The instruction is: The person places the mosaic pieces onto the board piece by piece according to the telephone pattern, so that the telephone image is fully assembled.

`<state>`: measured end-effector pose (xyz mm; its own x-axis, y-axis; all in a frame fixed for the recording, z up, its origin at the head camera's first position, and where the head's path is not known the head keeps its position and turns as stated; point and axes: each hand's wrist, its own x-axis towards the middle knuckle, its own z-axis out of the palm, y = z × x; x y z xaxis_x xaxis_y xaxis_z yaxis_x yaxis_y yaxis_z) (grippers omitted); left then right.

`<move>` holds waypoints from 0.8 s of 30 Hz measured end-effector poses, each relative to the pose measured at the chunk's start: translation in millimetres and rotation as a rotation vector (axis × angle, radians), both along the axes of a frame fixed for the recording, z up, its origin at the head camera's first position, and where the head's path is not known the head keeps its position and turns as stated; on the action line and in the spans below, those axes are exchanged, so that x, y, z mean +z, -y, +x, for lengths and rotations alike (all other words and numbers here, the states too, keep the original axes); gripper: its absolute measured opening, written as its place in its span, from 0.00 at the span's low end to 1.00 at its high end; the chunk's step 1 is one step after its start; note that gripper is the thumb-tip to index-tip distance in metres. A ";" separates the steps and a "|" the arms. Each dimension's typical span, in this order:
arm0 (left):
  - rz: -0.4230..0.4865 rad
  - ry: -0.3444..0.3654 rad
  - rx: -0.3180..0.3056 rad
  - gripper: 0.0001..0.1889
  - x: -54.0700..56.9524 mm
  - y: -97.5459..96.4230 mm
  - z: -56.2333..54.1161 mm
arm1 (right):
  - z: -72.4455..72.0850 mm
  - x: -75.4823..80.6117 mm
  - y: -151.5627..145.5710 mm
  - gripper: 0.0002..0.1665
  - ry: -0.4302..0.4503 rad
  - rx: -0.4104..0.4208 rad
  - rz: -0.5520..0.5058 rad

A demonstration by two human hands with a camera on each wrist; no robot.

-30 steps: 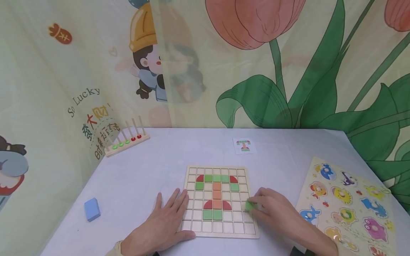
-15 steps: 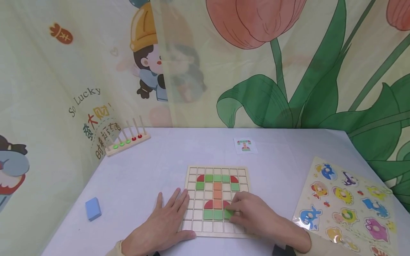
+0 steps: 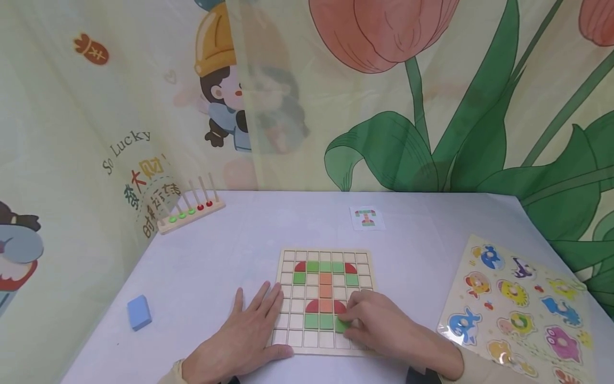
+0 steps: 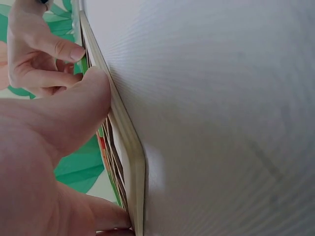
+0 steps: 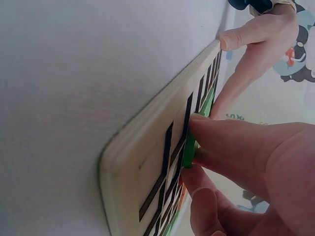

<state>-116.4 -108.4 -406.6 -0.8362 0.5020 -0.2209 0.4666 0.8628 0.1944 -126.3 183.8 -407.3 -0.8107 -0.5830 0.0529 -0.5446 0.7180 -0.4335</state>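
A wooden grid board (image 3: 312,340) lies on the table with green, red and orange tiles in its cells. My right hand (image 3: 384,326) pinches a green square tile (image 3: 341,325) between thumb and fingers, right over a cell in the lower rows. That cell is just right of two green tiles (image 3: 318,321) and below a red quarter-round tile (image 3: 339,306). In the right wrist view the held green tile (image 5: 189,150) stands slightly tilted at the board's surface. My left hand (image 3: 242,330) rests with spread, straight fingers along the board's left edge, thumb at the near corner.
A small card (image 3: 367,226) printed with a coloured tile pattern lies behind the board. On the right is a sea-animal knob puzzle (image 3: 525,320). A wooden peg rack with rings (image 3: 192,217) stands at back left; a blue block (image 3: 139,312) lies at left.
The right hand has carried the green tile leftward from the board's right edge to the cell beside the two lower green tiles, then barely moved. The left hand has stayed in place.
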 end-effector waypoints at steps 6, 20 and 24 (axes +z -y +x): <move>-0.015 -0.011 -0.005 0.56 -0.1 0.1 -1.5 | -1.4 2.5 1.8 0.16 0.014 -0.029 -0.001; 0.000 -0.017 -0.006 0.56 0.2 0.6 0.7 | -3.2 -1.0 3.3 0.18 -0.012 -0.021 -0.011; -0.005 -0.019 -0.009 0.55 -0.4 0.7 0.6 | -2.4 -0.2 3.4 0.19 -0.036 -0.025 -0.023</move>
